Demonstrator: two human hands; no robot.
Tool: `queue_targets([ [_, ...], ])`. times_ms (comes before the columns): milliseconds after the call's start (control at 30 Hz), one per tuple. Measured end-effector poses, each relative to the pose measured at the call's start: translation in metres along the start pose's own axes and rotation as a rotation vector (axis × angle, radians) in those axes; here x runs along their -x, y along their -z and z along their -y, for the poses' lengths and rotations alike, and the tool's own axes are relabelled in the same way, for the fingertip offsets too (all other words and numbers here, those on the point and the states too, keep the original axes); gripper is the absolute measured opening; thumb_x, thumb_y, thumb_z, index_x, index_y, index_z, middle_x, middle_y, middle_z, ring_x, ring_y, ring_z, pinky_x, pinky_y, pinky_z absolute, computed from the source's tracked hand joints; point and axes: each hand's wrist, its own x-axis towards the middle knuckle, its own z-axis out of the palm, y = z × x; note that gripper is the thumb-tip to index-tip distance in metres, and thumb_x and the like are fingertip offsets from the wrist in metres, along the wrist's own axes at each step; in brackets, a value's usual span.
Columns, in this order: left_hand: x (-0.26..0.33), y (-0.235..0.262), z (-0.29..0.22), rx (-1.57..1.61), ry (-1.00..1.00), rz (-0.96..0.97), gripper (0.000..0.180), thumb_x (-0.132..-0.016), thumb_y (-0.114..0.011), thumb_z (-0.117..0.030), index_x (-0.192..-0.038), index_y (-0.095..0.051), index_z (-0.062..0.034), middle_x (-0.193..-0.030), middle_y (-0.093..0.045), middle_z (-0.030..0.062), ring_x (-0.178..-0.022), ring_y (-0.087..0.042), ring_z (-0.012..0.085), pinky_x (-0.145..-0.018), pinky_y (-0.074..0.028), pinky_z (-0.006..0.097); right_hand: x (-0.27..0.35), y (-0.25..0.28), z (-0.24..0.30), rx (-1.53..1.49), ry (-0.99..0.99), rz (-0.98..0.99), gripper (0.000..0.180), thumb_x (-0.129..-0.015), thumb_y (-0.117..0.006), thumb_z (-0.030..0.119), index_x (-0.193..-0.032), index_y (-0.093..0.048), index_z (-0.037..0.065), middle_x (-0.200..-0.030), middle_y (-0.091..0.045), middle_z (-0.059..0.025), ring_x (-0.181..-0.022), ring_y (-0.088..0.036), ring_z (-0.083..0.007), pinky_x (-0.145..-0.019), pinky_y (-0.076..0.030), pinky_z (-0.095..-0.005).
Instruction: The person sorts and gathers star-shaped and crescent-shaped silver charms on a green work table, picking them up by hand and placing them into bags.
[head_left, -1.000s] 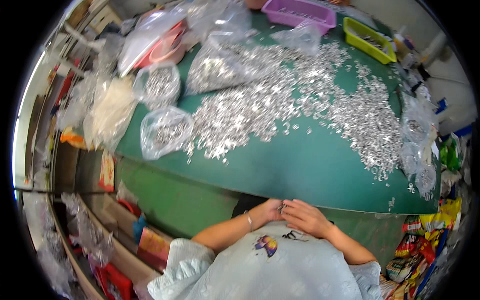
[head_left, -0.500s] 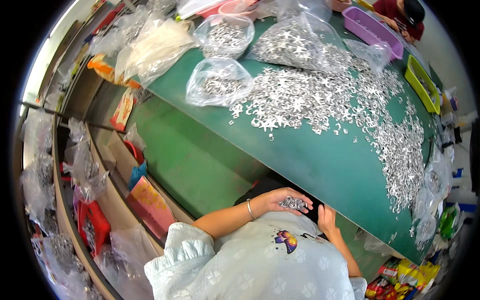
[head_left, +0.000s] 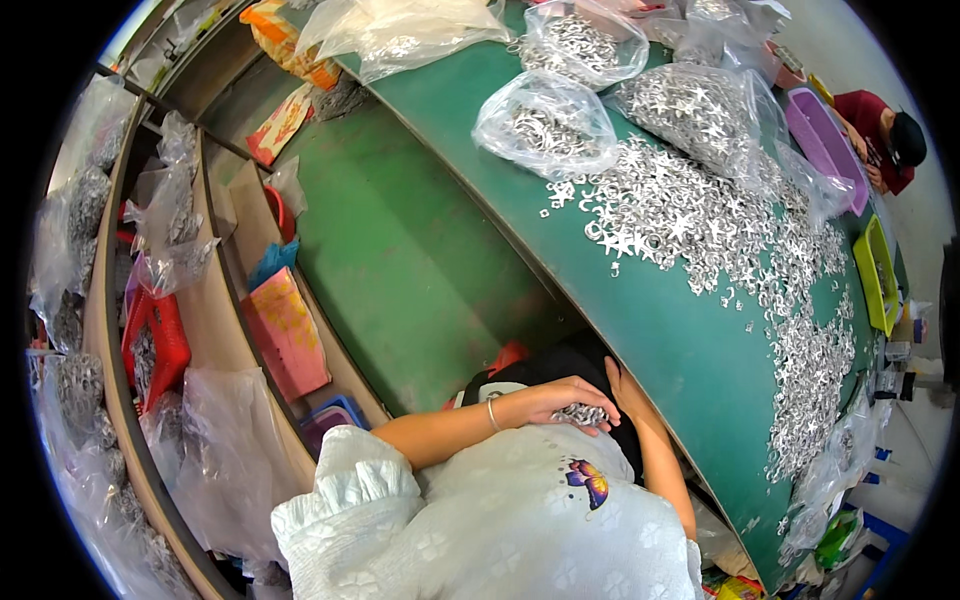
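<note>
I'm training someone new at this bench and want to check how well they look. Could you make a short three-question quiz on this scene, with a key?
1. Which of the person's own hands holds a clump of silvery pieces?
2. True or false: a bracelet circles the wrist of the hand that holds them.
3. Where is the red basket? A: on the table. B: among the shelves on the left. C: on the person's lap.

Key: 1. The left hand. 2. True. 3. B.
</note>
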Motion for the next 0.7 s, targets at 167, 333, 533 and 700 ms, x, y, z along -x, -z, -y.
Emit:
queue_targets([
  [167,-0.001,0.002,0.004,0.043,-0.01,0.001,0.034,-0.096,-0.055,-0.028,-0.11,-0.066,0.0013,-0.113,-0.067,0.0132,-0.1,-0.066,0.0202,-0.084,-0.056,0.034,0.028,-0.033,-0.02,-0.034,-0.036,-0.149,0.017,-0.086,-0.061,0.017,-0.097,-0.067,0.006,-0.095,-0.067,-0.0174,-0.078,-0.064,-0.0372,-0.069,-0.05,-0.0483],
  [333,-0.002,0.008,0.005,0.126,0.01,-0.001,0.036,-0.098,-0.051,-0.027,-0.112,-0.065,0.0023,-0.113,-0.066,0.0151,-0.102,-0.065,0.024,-0.085,-0.056,0.036,0.06,-0.069,-0.035,-0.146,-0.28,-0.144,0.013,-0.08,-0.057,0.004,-0.087,-0.068,0.0,-0.079,-0.066,-0.0216,-0.072,-0.062,-0.0415,-0.065,-0.051,-0.0467],
  [533,0.0,0.015,0.007,0.233,0.044,-0.08,0.036,-0.098,-0.049,-0.027,-0.113,-0.062,0.0039,-0.113,-0.065,0.0166,-0.104,-0.065,0.0269,-0.088,-0.055,0.04,0.041,0.028,0.035,-0.701,-0.192,-0.23,0.039,-0.073,-0.043,-0.019,-0.098,-0.068,-0.002,-0.1,-0.068,-0.0195,-0.099,-0.065,-0.033,-0.086,-0.051,-0.0384],
  [700,-0.002,0.02,0.004,0.368,0.084,-0.178,0.032,-0.098,-0.048,-0.022,-0.116,-0.059,0.0024,-0.105,-0.066,0.0123,-0.096,-0.065,0.0228,-0.085,-0.055,0.038,0.044,0.073,0.07,-0.785,0.126,-0.39,0.021,-0.078,-0.057,-0.009,-0.097,-0.067,-0.005,-0.108,-0.064,-0.0208,-0.107,-0.062,-0.0357,-0.091,-0.052,-0.0443],
])
